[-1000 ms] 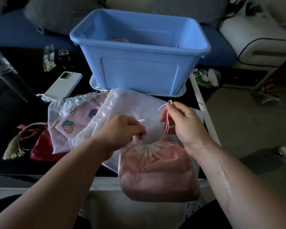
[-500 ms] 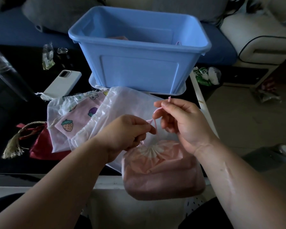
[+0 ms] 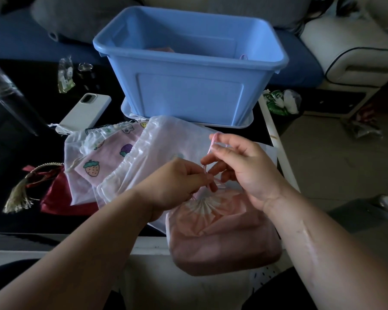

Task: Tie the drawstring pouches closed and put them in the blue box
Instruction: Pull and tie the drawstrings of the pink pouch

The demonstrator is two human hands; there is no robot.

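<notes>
1. The blue box (image 3: 188, 86) is set far back on the bench (image 3: 14, 153).
2. The pink pouch (image 3: 222, 238), its mouth gathered, is held at the bench's near edge.
3. Its neck cord is pinched by the left hand (image 3: 173, 184).
4. The drawstring (image 3: 211, 145) is pinched higher up by the right hand (image 3: 246, 168).

Cinched pink pouch (image 3: 222, 238) hangs near blue box (image 3: 188, 86).
</notes>
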